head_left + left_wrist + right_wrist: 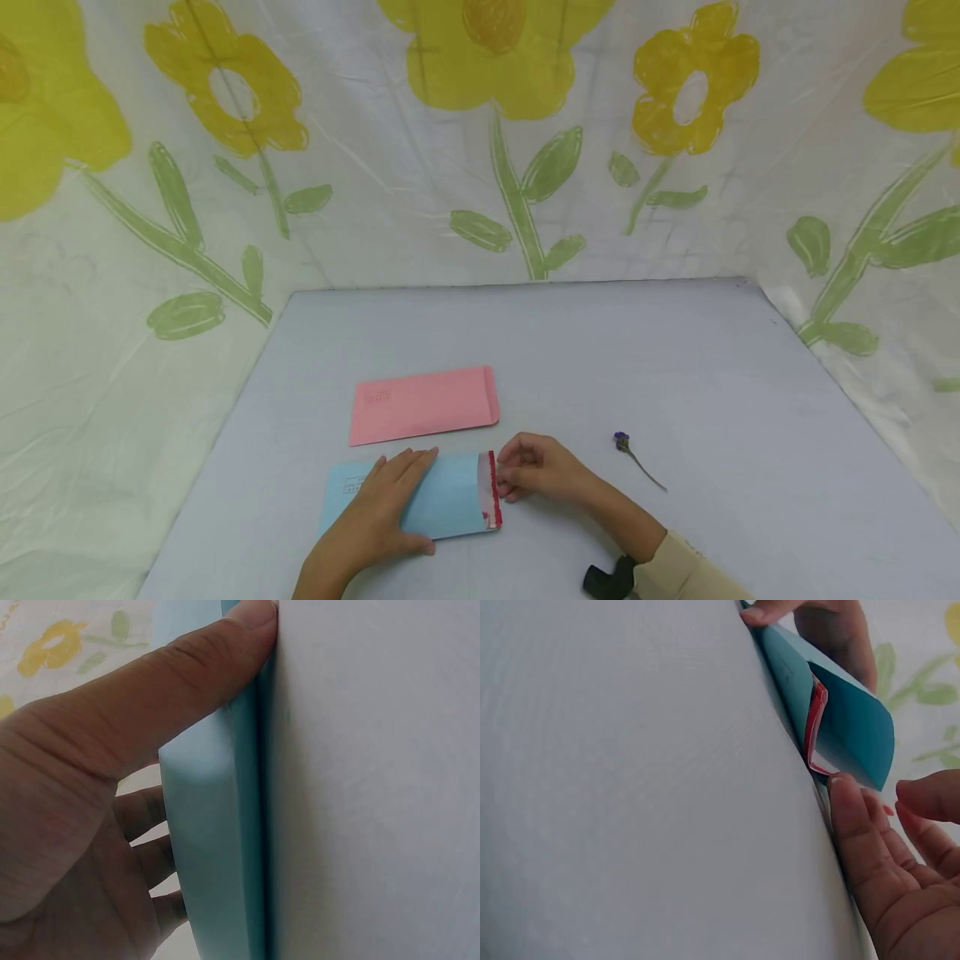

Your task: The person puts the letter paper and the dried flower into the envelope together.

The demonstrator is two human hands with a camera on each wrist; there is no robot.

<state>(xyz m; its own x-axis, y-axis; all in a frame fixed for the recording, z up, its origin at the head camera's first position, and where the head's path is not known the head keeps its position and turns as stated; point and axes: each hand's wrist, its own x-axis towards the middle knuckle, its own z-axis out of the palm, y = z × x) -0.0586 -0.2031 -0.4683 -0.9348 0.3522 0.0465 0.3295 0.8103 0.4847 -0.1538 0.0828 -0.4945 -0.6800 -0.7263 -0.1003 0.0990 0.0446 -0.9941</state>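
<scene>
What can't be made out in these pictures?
Red-edged paper: mostly hidden inside the blue envelope, head view.
Part of that envelope: beneath the left hand, head view.
Print on the pink envelope: too small, head view.
Left forearm: cut off by head view's bottom edge.

On the worktop (720, 358), the near envelope (450, 496) lies before the far envelope (423, 404), just apart from it. A card (492, 492) sits in the near envelope's right end. The left hand (386, 504) rests on that envelope; the right hand (543, 471) is at its mouth. A flower (622, 442) lies farther right. A curtain (375, 200) hangs behind the worktop.
</scene>
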